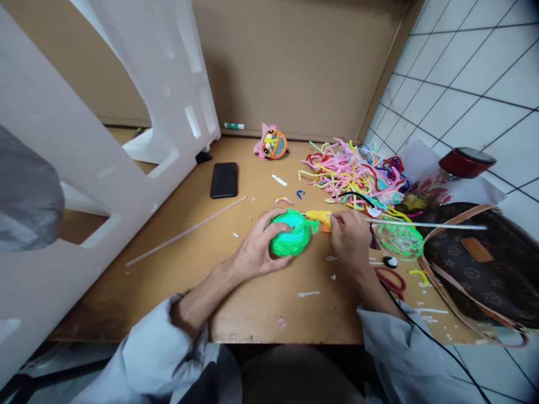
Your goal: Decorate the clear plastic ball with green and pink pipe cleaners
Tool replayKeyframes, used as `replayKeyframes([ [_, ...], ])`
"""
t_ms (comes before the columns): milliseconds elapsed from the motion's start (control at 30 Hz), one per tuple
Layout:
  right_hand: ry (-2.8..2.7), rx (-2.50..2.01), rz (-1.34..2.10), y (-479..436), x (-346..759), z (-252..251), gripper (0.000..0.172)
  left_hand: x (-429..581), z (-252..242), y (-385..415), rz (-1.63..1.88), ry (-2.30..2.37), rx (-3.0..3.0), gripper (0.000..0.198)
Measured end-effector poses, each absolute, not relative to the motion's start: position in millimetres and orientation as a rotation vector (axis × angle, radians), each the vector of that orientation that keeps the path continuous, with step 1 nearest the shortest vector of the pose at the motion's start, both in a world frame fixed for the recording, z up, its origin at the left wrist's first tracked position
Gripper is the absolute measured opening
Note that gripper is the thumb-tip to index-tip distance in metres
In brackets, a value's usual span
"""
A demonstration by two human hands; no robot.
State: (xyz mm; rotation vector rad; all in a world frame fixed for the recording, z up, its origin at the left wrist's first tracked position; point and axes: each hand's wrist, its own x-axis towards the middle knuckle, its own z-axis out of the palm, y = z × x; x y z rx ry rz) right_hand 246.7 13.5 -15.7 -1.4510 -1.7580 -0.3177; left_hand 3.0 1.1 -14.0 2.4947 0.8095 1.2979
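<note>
My left hand (256,247) wraps around a green coiled pipe-cleaner disc (291,234) resting on the brown table (252,314). My right hand (350,238) is closed on a yellow glue gun (319,216), its nozzle touching the disc's upper right edge. A long clear glue stick (429,225) sticks out to the right from the gun. A second green coil (405,240) lies just right of my right hand.
A heap of coloured pipe cleaners (357,174) lies at the back right, with a finished pink and orange figure (272,143) behind. A black phone (224,179), a loose glue stick (185,231), a brown bag (484,264), a red jar (465,163) and white foam panels (105,140) surround the work spot.
</note>
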Motion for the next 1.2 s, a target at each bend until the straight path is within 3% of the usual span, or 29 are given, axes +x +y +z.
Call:
replayKeyframes([
  [167,-1.754,-1.005,-0.237,-15.7,218.1,8.7,0.008,4.4,-14.4,1.4,1.298,0.817,2.494,0.053],
  [700,-1.727,-1.1,0.567,9.0,204.8,32.0,0.013,3.8,-12.0,0.2,1.267,0.836,2.519,0.05],
  [1200,-1.697,-1.092,0.527,7.0,197.1,32.9,0.003,4.0,-9.4,-1.3,1.245,0.825,2.535,0.046],
])
